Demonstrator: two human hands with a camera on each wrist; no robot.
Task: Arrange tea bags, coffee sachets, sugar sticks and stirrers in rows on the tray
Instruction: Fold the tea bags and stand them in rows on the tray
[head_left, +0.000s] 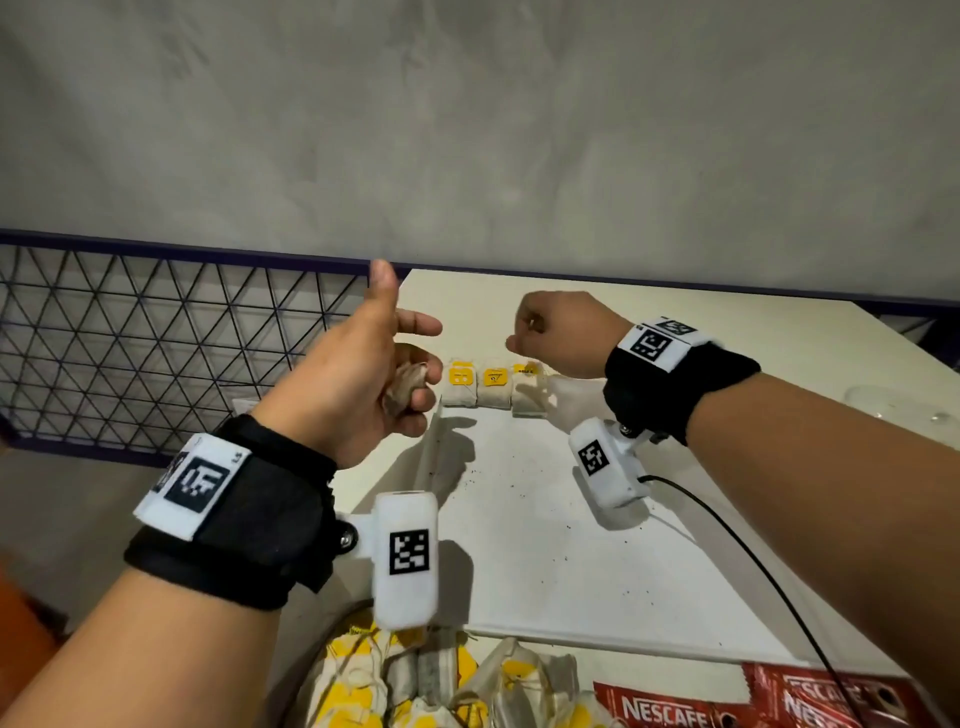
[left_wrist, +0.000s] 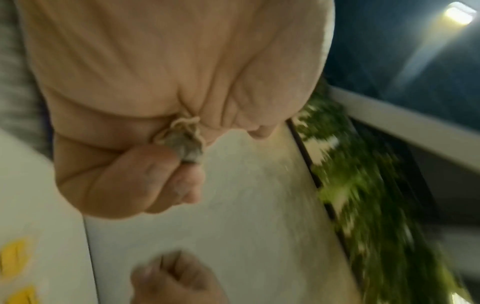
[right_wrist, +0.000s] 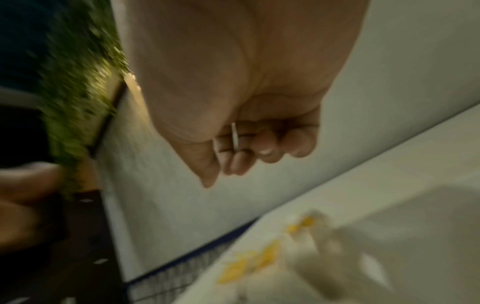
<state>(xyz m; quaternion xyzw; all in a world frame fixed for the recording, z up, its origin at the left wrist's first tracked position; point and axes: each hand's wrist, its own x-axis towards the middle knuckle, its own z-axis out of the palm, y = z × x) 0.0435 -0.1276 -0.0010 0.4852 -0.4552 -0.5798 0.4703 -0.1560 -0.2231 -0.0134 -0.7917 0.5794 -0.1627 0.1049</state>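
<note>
Left hand (head_left: 358, 374) raised above the tray's left edge, lower fingers curled round a crumpled tea bag (head_left: 406, 387), thumb up, index out straight; left wrist view shows bag and string wedged in the palm (left_wrist: 185, 142)

Right hand (head_left: 563, 332) at 1 o'clock of the left, fingers curled in, a thin pale strip between them in the wrist view (right_wrist: 235, 136); can't tell what it is

White tray (head_left: 545, 519) has three tea bags (head_left: 493, 387) side by side at its far end, yellow tags up, just below both hands. Rest of tray bare apart from dark specks, open room toward 6 o'clock

Loose tea bag pile (head_left: 415, 680) off the tray's near edge at 6, red Nescafe sachets (head_left: 727, 701) at 5, both cut off by the frame

Wire mesh panel (head_left: 156, 332) at 9, grey wall (head_left: 467, 130) at 12. Clear plastic item (head_left: 904, 410) at 3, hard to identify. Both wrist views motion-blurred
</note>
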